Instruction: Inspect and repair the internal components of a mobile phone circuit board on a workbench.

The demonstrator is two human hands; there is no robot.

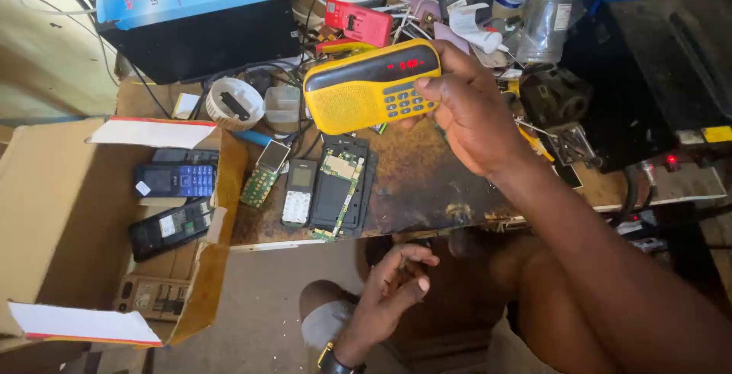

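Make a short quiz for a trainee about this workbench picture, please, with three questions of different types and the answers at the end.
1. True or false: the right hand holds the yellow radio above the workbench.
2. Multiple choice: where is the left hand? A) inside the cardboard box; B) low over the lap, holding nothing that shows; C) on the red phone.
3. Fill in: the bare circuit board lies in an opened black phone body, just to the right of a phone with a ____ keypad.

Key
1. True; its display glows red.
2. B.
3. White: the grey keypad phone.
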